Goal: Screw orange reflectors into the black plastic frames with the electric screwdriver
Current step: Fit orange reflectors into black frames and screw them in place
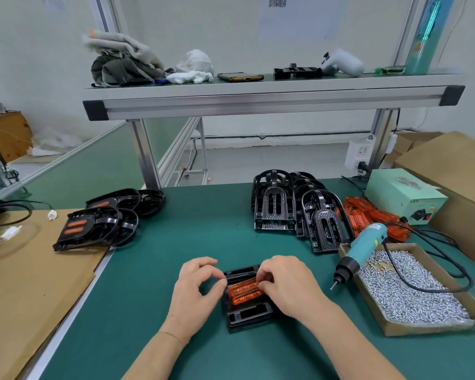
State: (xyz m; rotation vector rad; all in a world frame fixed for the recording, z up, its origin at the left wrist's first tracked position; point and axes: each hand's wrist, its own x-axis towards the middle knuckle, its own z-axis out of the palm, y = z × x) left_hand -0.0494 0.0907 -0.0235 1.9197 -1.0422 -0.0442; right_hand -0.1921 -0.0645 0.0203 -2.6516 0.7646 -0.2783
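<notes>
A black plastic frame lies on the green mat in front of me with an orange reflector sitting in its middle. My left hand has curled fingers, and its thumb and fingertips touch the reflector's left end. The fingertips of my right hand pinch the reflector's right end. Off to the right, the teal electric screwdriver rests on the rim of a cardboard tray of silver screws, with no hand on it.
Empty black frames stand at the back right beside a pile of orange reflectors and a pale green power box. Frames with reflectors fitted lie at the left. Brown cardboard covers the left table edge.
</notes>
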